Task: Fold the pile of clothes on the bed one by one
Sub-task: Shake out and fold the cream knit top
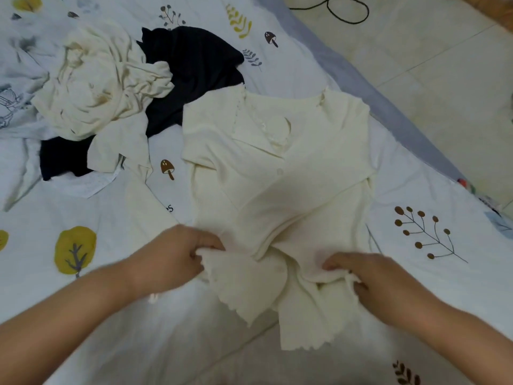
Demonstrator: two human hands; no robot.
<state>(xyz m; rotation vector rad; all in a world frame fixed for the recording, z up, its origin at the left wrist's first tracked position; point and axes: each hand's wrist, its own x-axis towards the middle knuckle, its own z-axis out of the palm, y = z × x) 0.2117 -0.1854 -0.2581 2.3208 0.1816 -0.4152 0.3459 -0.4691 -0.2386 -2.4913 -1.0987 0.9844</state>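
Printed bedsheet (347,232) carries a cream button-front top (277,168) near its right edge. Left hand (177,254) and right hand (369,279) each pinch its hem; fingertips hidden. Crumpled clothes pile (111,87) lies upper left.

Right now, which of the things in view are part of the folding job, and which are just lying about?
Part of the job:
- cream button-front top, gripped near its hem by the left hand and right hand
- crumpled cream garment, on the pile
- dark navy garment, on the pile

Lying about:
- black cable on the tiled floor
- printed bedsheet
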